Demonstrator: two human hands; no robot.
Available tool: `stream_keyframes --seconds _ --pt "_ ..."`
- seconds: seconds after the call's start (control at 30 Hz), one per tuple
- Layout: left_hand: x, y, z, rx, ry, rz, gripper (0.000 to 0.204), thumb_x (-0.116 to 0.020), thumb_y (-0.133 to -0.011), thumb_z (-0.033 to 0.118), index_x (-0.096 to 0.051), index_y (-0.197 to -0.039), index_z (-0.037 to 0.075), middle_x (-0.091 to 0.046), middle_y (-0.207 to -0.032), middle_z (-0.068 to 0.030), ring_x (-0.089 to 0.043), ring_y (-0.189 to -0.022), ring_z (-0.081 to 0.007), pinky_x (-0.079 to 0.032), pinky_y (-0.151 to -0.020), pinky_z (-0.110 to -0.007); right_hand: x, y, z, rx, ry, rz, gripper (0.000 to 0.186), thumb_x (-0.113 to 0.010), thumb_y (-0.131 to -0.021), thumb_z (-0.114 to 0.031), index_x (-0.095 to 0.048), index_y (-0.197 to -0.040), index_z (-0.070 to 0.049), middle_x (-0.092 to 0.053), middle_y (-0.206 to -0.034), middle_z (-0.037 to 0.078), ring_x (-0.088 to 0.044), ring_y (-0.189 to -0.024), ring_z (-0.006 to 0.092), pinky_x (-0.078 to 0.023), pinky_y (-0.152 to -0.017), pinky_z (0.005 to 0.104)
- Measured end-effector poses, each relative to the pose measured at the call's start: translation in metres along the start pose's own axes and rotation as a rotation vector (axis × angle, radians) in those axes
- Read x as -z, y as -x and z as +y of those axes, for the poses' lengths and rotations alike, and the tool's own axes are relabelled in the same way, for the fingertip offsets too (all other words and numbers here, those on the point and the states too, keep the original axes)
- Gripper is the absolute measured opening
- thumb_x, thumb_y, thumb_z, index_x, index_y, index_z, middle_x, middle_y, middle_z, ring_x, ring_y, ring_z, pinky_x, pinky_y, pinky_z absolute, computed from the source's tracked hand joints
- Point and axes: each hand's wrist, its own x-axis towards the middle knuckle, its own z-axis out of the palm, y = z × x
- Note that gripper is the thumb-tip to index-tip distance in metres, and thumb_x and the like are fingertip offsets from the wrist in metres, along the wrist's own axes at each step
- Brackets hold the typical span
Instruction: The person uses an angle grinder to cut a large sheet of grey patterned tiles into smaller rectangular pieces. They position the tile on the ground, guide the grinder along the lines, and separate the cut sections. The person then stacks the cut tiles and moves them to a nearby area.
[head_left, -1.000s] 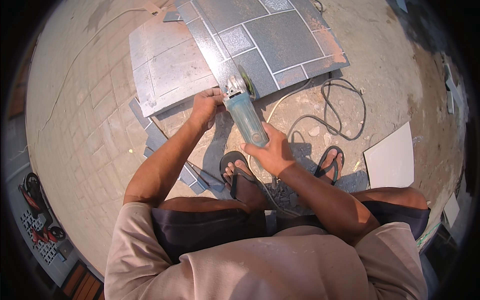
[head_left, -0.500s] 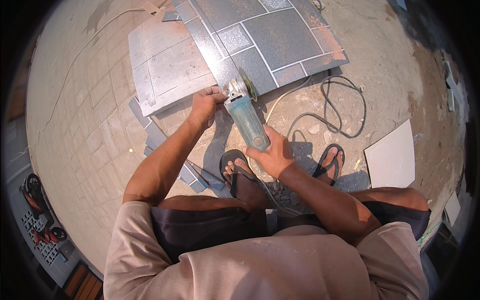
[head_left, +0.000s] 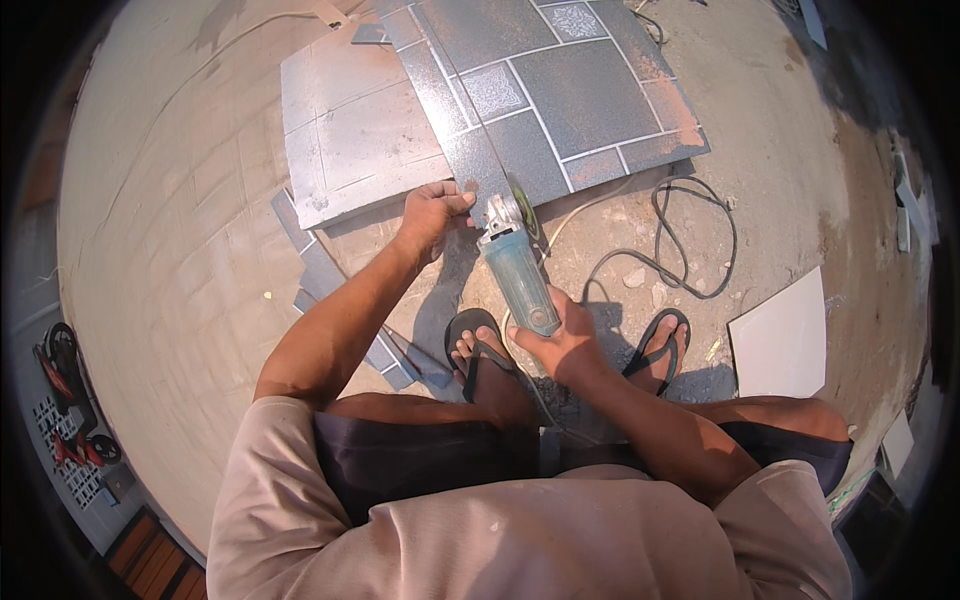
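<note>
My right hand (head_left: 563, 338) is wrapped round the rear of a teal angle grinder (head_left: 520, 275). The grinder's thin disc (head_left: 525, 210) stands on edge at the near side of a grey patterned tile (head_left: 585, 95). A fine straight line runs up the tile from the disc, left of a square floral motif. With fingers pinched, my left hand (head_left: 432, 220) grips the tile's near left corner, just left of the grinder's metal head. Whether the disc is spinning cannot be made out.
A pale tile (head_left: 360, 130) lies face down under the patterned tile's left side. Narrow tile strips (head_left: 335, 280) lie by my left foot. A dark cable (head_left: 665, 265) loops on the ground at right, near a white tile offcut (head_left: 778, 335). My sandalled feet (head_left: 490, 365) flank the grinder.
The grinder has come slightly toward me along the tile's near edge. My left hand keeps its grip on the corner. The whole view has shifted a little.
</note>
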Motion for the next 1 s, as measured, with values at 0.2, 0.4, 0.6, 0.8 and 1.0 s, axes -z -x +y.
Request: stream_keyframes --seconds 0.2,0.4,0.6,0.8,1.0 --pt "0.027 0.021 -0.006 -0.03 -0.082 0.042 0.008 -0.076 -0.094 -0.001 -0.069 -0.098 0.002 -0.068 -0.086 -0.0036 -0.063 -0.074 -0.0139 -0.053 -0.067 -0.03 0.055 0.041 -0.055 -0.144 -0.286 -0.16 0.066 -0.084 -0.085 -0.015 -0.059 -0.143 0.004 -0.073 -0.122 0.017 -0.07 -0.107 0.0239 -0.054 -0.096 0.0372" --pt "0.101 0.156 -0.081 -0.145 -0.155 0.146 0.008 -0.078 -0.09 0.0 -0.071 -0.091 0.004 -0.061 -0.077 0.0026 -0.054 -0.071 -0.0077 -0.044 -0.065 -0.028 0.065 0.03 -0.033 0.063 -0.073 -0.073 0.06 -0.078 -0.089 -0.005 -0.055 -0.143 0.009 -0.068 -0.123 0.016 -0.066 -0.107 0.0215 -0.053 -0.094 0.0342" --pt "0.1 0.313 -0.156 -0.159 0.036 0.458 0.017 -0.065 -0.088 -0.004 -0.053 -0.08 0.004 -0.046 -0.077 0.0058 -0.045 -0.077 -0.0075 -0.041 -0.067 -0.029 0.045 -0.009 -0.006 0.26 -0.179 -0.064 0.047 -0.078 -0.093 -0.008 -0.059 -0.134 0.006 -0.067 -0.109 0.012 -0.064 -0.084 0.0176 -0.055 -0.072 0.0321" --pt "0.097 0.358 -0.199 -0.102 0.187 0.754 0.012 -0.069 -0.096 -0.007 -0.073 -0.106 -0.003 -0.074 -0.092 -0.0018 -0.067 -0.082 -0.0087 -0.056 -0.08 -0.027 0.071 -0.015 -0.037 0.319 -0.133 0.088 0.042 -0.078 -0.092 -0.009 -0.062 -0.129 0.003 -0.066 -0.093 0.004 -0.062 -0.074 0.0125 -0.052 -0.068 0.0293" --pt "0.131 0.301 -0.203 -0.069 0.039 1.013 0.007 -0.077 -0.092 0.003 -0.074 -0.097 0.0 -0.073 -0.086 -0.0039 -0.068 -0.077 -0.0122 -0.055 -0.073 -0.028 0.085 -0.056 -0.06 0.429 -0.179 0.148 0.049 -0.084 -0.082 -0.013 -0.067 -0.124 0.005 -0.071 -0.1 0.008 -0.066 -0.091 0.0174 -0.054 -0.086 0.034"
